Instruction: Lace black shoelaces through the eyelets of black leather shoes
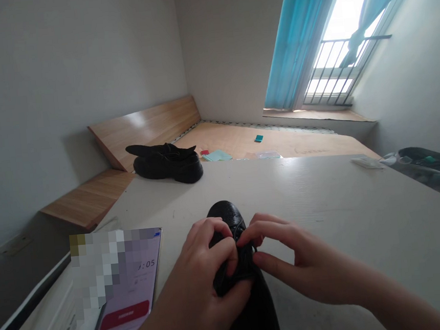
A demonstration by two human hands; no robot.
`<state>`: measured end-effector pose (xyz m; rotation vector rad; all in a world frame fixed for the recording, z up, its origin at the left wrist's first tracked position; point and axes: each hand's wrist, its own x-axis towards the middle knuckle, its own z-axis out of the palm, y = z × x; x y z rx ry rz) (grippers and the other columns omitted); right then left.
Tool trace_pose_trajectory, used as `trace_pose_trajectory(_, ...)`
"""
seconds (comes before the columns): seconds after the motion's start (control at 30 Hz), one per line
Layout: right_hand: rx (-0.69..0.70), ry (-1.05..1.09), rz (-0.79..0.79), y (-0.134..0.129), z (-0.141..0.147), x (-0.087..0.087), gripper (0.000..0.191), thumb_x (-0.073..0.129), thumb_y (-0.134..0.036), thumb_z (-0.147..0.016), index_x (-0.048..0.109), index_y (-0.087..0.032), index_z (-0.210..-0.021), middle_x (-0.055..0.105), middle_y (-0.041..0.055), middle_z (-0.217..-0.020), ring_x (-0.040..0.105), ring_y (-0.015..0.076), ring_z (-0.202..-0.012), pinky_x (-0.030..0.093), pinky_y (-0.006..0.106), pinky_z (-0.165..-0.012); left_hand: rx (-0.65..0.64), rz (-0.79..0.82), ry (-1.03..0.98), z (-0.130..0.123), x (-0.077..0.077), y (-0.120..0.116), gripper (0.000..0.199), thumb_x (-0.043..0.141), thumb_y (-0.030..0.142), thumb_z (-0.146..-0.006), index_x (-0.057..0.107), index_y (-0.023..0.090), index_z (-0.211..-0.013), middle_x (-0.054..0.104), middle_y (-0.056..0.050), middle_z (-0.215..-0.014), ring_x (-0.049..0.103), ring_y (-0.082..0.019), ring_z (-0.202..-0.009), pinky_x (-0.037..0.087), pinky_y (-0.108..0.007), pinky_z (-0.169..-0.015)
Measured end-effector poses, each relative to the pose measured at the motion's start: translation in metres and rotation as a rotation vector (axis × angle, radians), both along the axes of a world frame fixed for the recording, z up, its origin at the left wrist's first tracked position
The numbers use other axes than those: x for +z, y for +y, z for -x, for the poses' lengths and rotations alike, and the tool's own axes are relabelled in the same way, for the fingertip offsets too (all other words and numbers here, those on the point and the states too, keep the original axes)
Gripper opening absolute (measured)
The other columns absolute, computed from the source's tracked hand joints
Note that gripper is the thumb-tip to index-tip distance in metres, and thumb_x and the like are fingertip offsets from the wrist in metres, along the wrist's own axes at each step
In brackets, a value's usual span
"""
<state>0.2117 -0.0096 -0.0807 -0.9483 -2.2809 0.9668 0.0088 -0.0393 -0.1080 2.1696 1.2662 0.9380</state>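
A black leather lace-up shoe (225,211) rests on the white table in front of me, its toe pointing away. Across its upper left side lies my left hand (215,268), fingers curled over the lacing and thumb along the opening. From the right, my right hand (289,249) reaches in with index finger and thumb bent at the dark shoelace (255,249). Both hands' fingertips meet around the eyelets, so part of the lace is hidden. Farther back on the left stands the other black shoe (168,170), with a dark flat piece like an insole (147,150) on top.
A phone (133,296) with a lit screen lies at left beside a clear plastic bag (52,323). Beyond the white table (323,197) is a wooden bed board (228,131) with small papers. A dark bag (432,167) sits at the right edge.
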Motion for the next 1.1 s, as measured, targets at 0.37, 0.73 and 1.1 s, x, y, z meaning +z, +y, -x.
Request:
trace_pose_trajectory(0.37, 0.065, 0.073, -0.072, -0.002, 0.0, -0.001, 0.023, 0.063, -0.007, -0.077, 0.06, -0.019, -0.096, 0.052, 0.0046, -0.107, 0.05, 0.0178, -0.105, 0.045, 0.033, -0.094, -0.029, 0.222, -0.215, 0.0, -0.006, 0.003, 0.026, 0.076, 0.019, -0.071, 0.051, 0.022, -0.063, 0.06, 0.0, -0.113, 0.052, -0.024, -0.117, 0.046, -0.041, -0.1)
trace_pose_trajectory(0.73, 0.089, 0.049, -0.078, -0.003, 0.0, -0.003, 0.025, 0.064, -0.006, -0.076, 0.061, -0.019, -0.097, 0.051, 0.0041, -0.11, 0.046, 0.0173, -0.108, 0.041, 0.031, -0.098, -0.046, 0.634, -0.655, 0.005, 0.005, 0.0, 0.047, 0.073, 0.047, -0.076, 0.042, 0.019, -0.056, 0.058, -0.005, -0.117, 0.056, -0.026, -0.11, 0.05, -0.032, -0.083)
trace_pose_trajectory(1.1, 0.144, 0.217, 0.086, -0.006, 0.002, 0.002, 0.012, 0.065, -0.009, -0.08, 0.057, -0.017, -0.077, 0.053, 0.0036, -0.102, 0.053, 0.0144, -0.096, 0.043, 0.028, -0.09, -0.223, 0.568, -1.384, 0.03, 0.013, 0.0, 0.047, 0.047, 0.046, -0.096, 0.058, 0.019, -0.058, 0.048, 0.0, -0.063, 0.053, -0.014, -0.07, 0.056, -0.029, -0.075)
